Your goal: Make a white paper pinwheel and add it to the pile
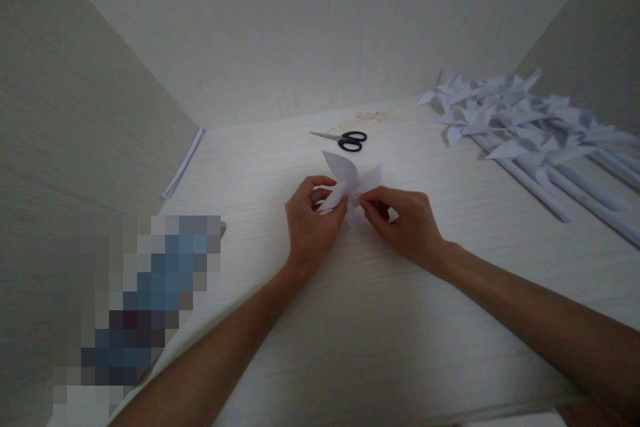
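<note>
A white paper pinwheel head (350, 181), its corners folded toward the middle, is held just above the white table (350, 320). My left hand (311, 220) pinches its left side, thumb and fingers curled around the folded flaps. My right hand (405, 220) meets it from the right, fingertips pinched on a thin pale stick or pin (356, 197) at the paper's centre. The lower part of the paper is hidden behind both hands.
Black-handled scissors (345, 139) lie behind the hands. A pile of finished white paper pinwheels on rolled paper sticks (525, 127) covers the table's right rear. Pale walls enclose the table on three sides; a white strip (183, 163) leans at the left wall. A blurred patch (145, 307) sits lower left.
</note>
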Demonstrator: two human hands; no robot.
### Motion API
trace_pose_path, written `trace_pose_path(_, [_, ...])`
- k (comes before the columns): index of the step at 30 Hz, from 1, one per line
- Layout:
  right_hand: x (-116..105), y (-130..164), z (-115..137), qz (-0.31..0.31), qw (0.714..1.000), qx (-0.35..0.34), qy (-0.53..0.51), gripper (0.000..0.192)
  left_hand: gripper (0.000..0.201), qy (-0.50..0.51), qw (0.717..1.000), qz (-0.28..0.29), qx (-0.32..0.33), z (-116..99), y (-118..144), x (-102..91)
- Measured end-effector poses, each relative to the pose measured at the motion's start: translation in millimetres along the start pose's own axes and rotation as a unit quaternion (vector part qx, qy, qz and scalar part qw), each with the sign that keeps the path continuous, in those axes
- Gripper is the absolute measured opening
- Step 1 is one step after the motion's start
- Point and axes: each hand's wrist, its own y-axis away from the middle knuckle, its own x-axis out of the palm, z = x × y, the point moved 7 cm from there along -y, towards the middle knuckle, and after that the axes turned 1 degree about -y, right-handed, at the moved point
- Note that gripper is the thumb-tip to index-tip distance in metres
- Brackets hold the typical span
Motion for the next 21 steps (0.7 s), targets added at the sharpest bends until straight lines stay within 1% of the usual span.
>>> trace_pose_path(6, [0, -2, -6, 0.004, 0.999, 0.037, -0.029, 0.013, 0.027, 0.018, 1.0, 0.009, -0.012, -1, 0, 1.4])
trace_pose_path(11, [1, -3, -9, 0.004, 0.998, 0.048, -0.04, 0.012, 0.026, 0.018, 1.0, 0.005, -0.01, -2, 0, 1.0])
trace_pose_path(21, [2, -2, -13, 0.009, 0.995, 0.067, -0.069, 0.013, 0.029, 0.048, 0.998, 0.015, -0.039, 1, -2, 1.9])
